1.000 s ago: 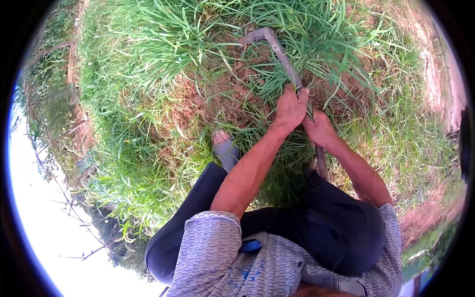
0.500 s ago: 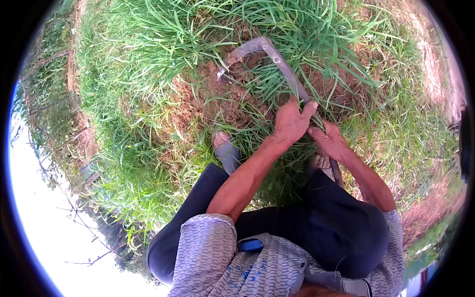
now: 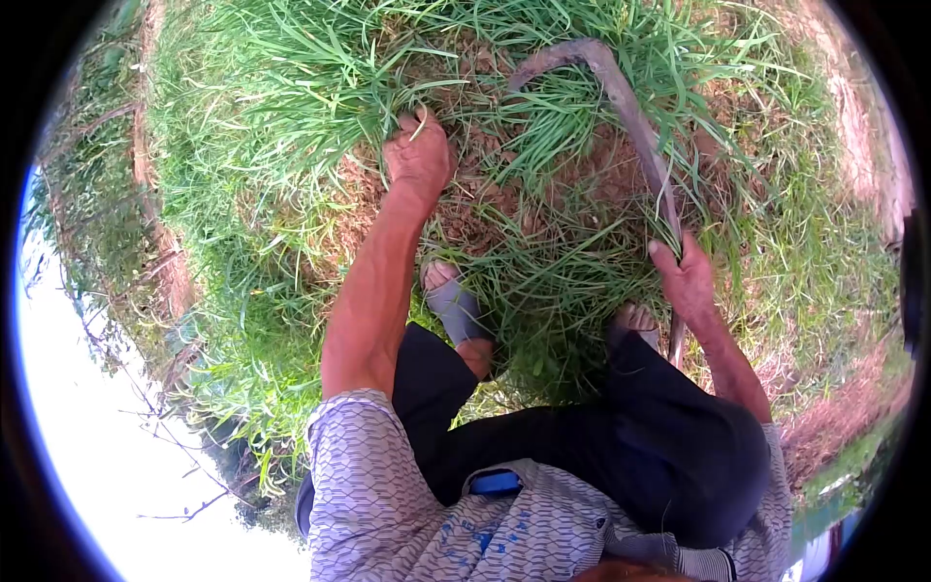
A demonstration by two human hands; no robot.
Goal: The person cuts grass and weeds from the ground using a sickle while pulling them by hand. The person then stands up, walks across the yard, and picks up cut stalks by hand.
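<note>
My left hand (image 3: 420, 155) is closed at the base of a green grass clump (image 3: 335, 82), with its fingertips partly hidden among the blades. On the right, my right hand (image 3: 689, 276) grips the handle of a curved hand tool (image 3: 640, 131), along with a few green blades. The tool's hooked end lies over the grass at the upper middle. Between the hands there is reddish soil (image 3: 475, 209) with grass across it.
Below the hands are my feet in grey sandals (image 3: 453, 306) and my bent knees in dark trousers (image 3: 679, 446). Loose-looking grass (image 3: 562, 257) lies before the feet. A pinkish dirt strip (image 3: 849, 126) runs along the right, and bare twigs (image 3: 184, 509) show at lower left.
My left hand has let go of the tool and moved up and left to the grass clump. My right hand has shifted right with the tool, whose hooked end has also moved right.
</note>
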